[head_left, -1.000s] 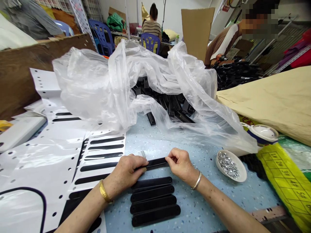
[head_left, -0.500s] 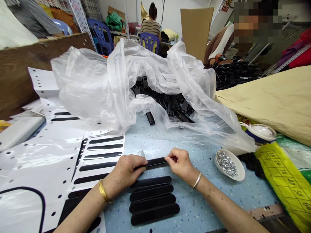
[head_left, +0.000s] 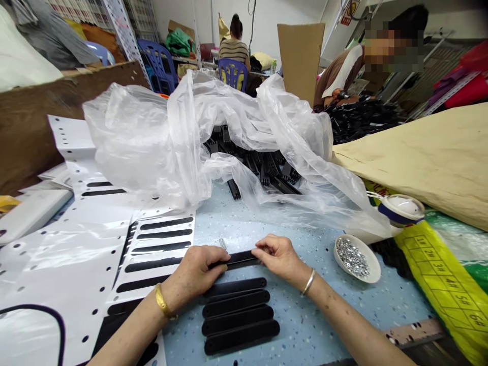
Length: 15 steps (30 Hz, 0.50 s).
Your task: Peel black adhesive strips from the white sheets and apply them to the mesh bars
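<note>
A black rounded-end plastic strip [head_left: 241, 258] lies crosswise between my hands on the speckled blue tabletop [head_left: 305, 315]. My left hand [head_left: 198, 267] pinches its left end with thumb and fingers. At the other end, my right hand [head_left: 280, 258] holds the strip's tip between thumb and fingertips. Just below sit several similar black strips [head_left: 238, 325] in a row, close together. Left of my left hand is a white sheet [head_left: 183, 280] bearing long black rounded strips. A small clear piece [head_left: 221, 243] sits behind my left fingers.
A clear plastic bag [head_left: 179, 147] spreads across the back, with black toothed parts [head_left: 263, 168] in its opening. To the right stands a white bowl [head_left: 375, 272] of small shiny metal pieces, beside yellow printed packaging [head_left: 438, 284]. Two people [head_left: 234, 48] work beyond the table.
My right fingers have slid slightly left along the strip's end and now lie flatter over it. My left hand keeps its grip. The view has shifted slightly.
</note>
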Tool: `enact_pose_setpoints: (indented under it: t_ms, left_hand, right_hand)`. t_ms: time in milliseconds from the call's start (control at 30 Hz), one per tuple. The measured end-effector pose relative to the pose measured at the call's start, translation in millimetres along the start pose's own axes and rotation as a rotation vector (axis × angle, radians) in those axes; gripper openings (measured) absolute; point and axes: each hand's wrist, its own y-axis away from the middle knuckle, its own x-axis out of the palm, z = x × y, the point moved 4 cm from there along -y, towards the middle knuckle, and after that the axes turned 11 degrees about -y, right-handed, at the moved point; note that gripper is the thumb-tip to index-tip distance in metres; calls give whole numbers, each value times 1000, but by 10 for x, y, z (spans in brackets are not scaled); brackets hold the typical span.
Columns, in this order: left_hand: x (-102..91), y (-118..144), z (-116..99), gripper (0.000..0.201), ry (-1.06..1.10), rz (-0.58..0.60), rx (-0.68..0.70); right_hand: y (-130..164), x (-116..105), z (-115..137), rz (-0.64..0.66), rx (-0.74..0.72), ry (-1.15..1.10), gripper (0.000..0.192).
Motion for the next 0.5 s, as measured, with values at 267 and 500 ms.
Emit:
enact_pose_setpoints:
  t_ms: [267,500]
  left_hand:
    - [-86,-11,-113,24,28,74,-90]
    - [-66,-83,-248,23,-31,27,-146]
  right_hand:
    - [27,68,23,35,-38,99,31]
    - [118,49,86,-45,-104,240,32]
